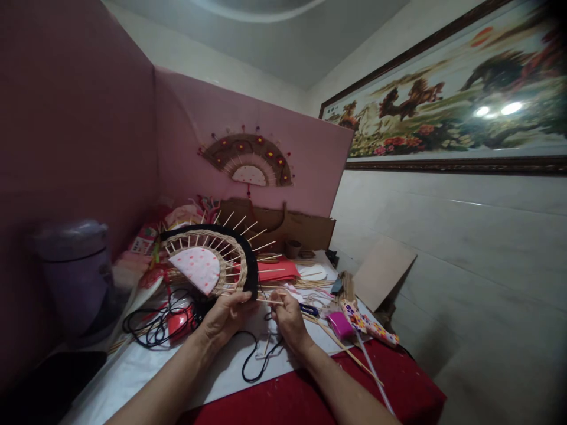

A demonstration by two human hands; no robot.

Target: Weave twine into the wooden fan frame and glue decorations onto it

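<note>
Two-tone, black-rimmed woven fan (238, 248), pink-dotted at its centre, has its lower edge pinched in left fingers (241, 297).

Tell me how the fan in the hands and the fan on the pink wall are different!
The held fan has a black band, but the wall fan has a brown one with flowers. The held fan's sticks have plain ends; the wall fan's tips are coloured. The left hand grips the held fan; the wall fan hangs. Both have spotty middles.

both forearms reach forward — left hand (228, 319) and right hand (287, 319) near each other, fingers pinched.
</note>
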